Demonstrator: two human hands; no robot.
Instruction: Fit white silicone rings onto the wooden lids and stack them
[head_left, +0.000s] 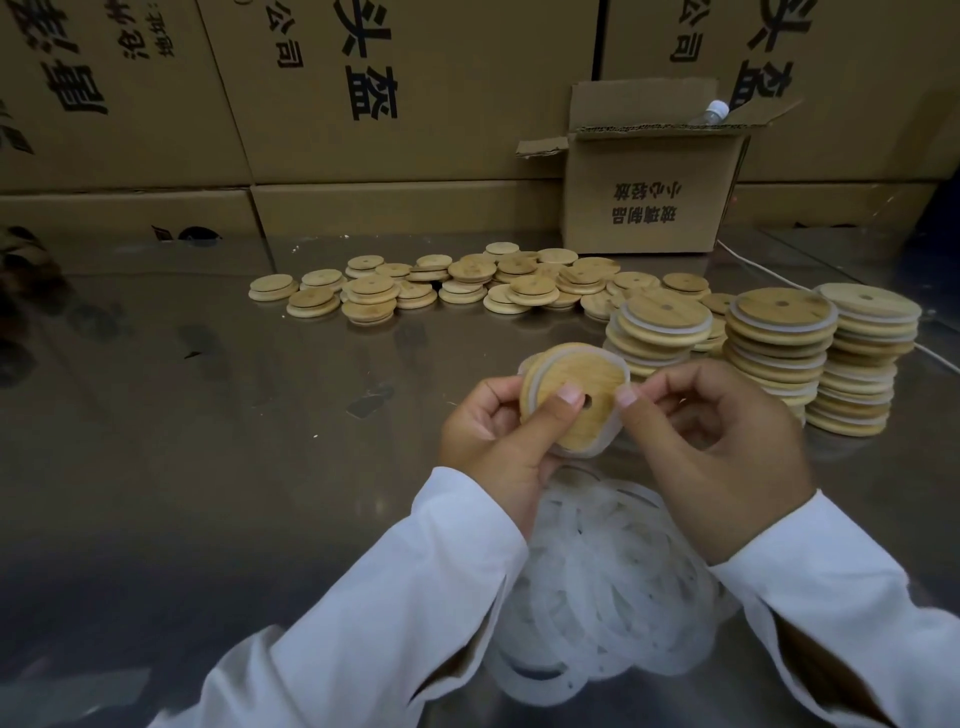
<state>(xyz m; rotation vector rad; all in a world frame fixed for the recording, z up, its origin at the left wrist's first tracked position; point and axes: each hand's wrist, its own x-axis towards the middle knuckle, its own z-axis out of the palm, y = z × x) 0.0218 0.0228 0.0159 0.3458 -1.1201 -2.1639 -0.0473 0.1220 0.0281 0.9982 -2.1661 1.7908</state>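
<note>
Seen from above, two hands in white sleeves work over a shiny metal table. The left hand grips a round wooden lid held up just above the table. Its thumb presses flat on the lid's face beside a small centre hole, and its fingers curl round behind. A translucent white silicone ring sits partly round the lid's rim. The right hand pinches this ring between thumb and forefinger at the lid's right edge, with the other fingers curled loosely.

Directly below the hands, near the person, lies a loose pile of white rings. Just beyond the right hand stand three stacks of ringed lids, side by side. Farther back, a scatter of bare lids spreads across the table in low overlapping heaps.

Behind the stacks sits an open cardboard box printed with Chinese characters; the white cap of a clear bottle shows behind its rear flap. A white cable runs along the table beside it. Large printed cartons form the back wall
</note>
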